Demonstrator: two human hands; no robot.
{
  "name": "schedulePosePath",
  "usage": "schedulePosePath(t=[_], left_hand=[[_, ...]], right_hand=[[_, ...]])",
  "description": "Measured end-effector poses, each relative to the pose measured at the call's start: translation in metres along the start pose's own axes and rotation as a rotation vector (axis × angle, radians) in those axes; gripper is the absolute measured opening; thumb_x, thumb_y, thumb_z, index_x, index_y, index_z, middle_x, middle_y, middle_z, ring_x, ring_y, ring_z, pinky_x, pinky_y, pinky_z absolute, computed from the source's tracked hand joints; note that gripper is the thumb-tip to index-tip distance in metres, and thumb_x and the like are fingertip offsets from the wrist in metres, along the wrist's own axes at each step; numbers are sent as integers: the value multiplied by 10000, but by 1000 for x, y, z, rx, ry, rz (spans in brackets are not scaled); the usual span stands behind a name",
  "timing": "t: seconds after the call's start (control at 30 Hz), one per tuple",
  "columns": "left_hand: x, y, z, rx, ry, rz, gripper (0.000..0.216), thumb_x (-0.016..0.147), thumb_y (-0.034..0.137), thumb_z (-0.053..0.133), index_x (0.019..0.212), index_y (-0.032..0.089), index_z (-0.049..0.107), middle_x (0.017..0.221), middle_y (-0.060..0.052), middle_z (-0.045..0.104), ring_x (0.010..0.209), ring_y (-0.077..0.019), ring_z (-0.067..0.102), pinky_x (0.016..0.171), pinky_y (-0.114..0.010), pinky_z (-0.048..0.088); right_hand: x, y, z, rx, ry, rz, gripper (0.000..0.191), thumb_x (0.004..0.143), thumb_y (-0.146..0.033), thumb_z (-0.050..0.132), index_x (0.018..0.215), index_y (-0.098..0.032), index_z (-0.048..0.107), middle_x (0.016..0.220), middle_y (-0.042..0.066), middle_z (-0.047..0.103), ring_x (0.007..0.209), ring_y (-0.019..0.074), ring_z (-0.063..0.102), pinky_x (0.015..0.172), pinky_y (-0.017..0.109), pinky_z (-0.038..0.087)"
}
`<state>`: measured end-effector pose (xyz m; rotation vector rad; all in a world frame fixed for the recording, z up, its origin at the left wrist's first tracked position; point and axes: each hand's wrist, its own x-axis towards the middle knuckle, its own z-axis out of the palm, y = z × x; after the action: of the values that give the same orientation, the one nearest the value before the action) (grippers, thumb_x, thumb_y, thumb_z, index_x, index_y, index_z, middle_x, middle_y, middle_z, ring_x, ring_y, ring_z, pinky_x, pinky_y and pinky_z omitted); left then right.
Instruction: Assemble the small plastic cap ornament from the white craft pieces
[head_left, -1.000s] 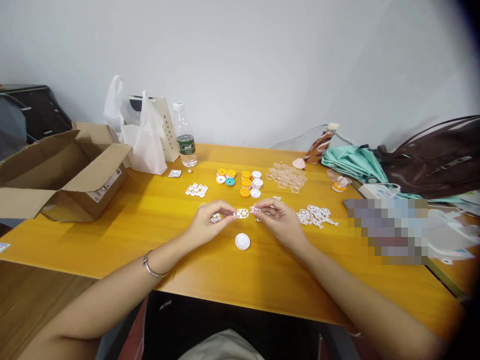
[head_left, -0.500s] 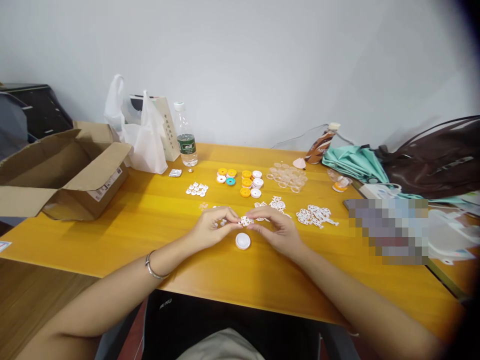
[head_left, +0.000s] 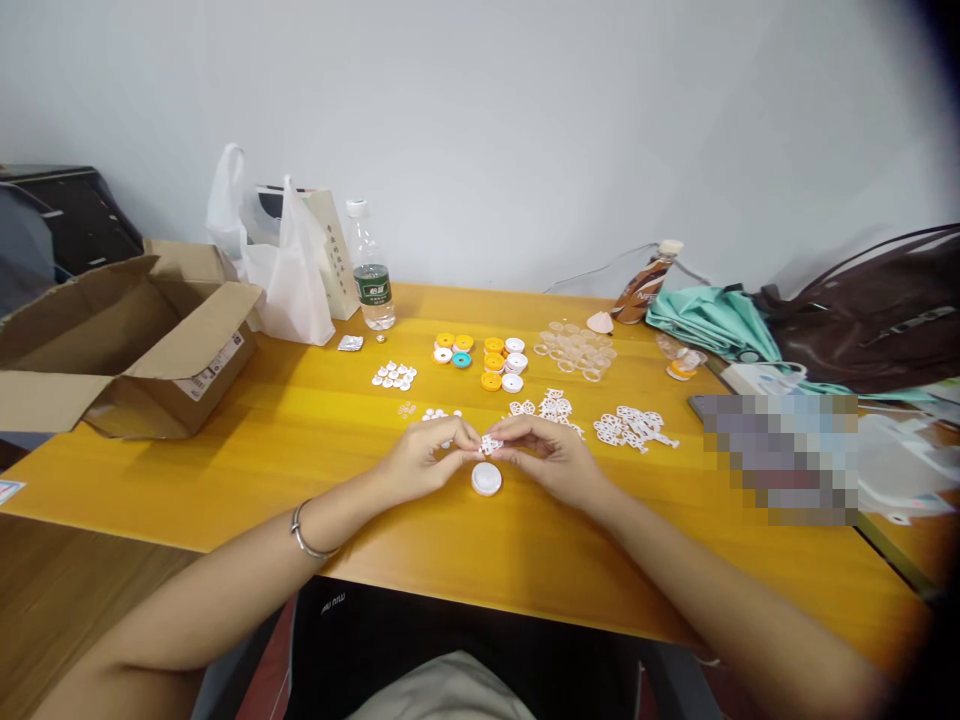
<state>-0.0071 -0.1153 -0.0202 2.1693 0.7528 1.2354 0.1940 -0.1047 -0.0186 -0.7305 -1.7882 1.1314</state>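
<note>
- Our left hand (head_left: 426, 455) pinches with thumb and finger close together, holding the left side of a small white piece with holes (head_left: 491, 445).
- Our right hand (head_left: 555, 455) pinches the right side in the same way, so the piece sits between our two sets of fingertips. It is too small for us to tell if it is one piece or two put together.
- Just on our side of the fingertips, a round white dish (head_left: 487, 480) lies on the yellow-brown table (head_left: 420, 560).
- Just past the left fingers we see little white knobs (head_left: 442, 413), partly hidden by the hand, and some tiny clear bits (head_left: 407, 409) near them.
- Farther past the left fingers sits a bunch of white caps (head_left: 394, 376).
- Just past the right fingers lie more white pieces (head_left: 555, 405) with holes, and another white heap (head_left: 636, 428) is to the right of those fingers.
- Straight ahead past the fingers, we see orange, white and blue-green wheels (head_left: 461, 360) in two groups.
- Past the right fingers, lots of clear rings (head_left: 576, 350) are close together.
- Far past the left fingers, a water bottle (head_left: 373, 285) stands up, with a white bag (head_left: 289, 280) and an open box (head_left: 172, 400) left of it.
- Far past the right fingers, a brown bottle (head_left: 646, 285) is beside a green cloth (head_left: 705, 318).
</note>
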Motion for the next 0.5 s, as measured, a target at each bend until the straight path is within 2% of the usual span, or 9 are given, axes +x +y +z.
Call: schedulePosePath(t=[0.2,0.37,0.5], left_hand=[[-1,1,-2,87,-63,56,71,824,169,524,771,156,570,775,-64,656,736,-138,622,698,-266,487],[-2,2,-1,219,-18,97,63,826,165,520,802,152,577,750,-68,660,696,-136,622,662,-248,489],[-2,3,1,210,-19,89,66,823,146,516,807,150,580,750,-65,664,687,-128,619,652,-238,485]], right_hand=[[0,-2,-1,-7,-19,50,135,697,-306,699,706,-200,615,815,28,663,780,150,632,770,321,526],[1,-9,0,-64,-25,39,160,692,-328,698,687,-193,612,798,26,666,747,145,626,729,311,528],[0,-9,-1,-108,-41,32,156,709,-328,678,686,-190,609,790,28,665,725,144,625,706,307,527]])
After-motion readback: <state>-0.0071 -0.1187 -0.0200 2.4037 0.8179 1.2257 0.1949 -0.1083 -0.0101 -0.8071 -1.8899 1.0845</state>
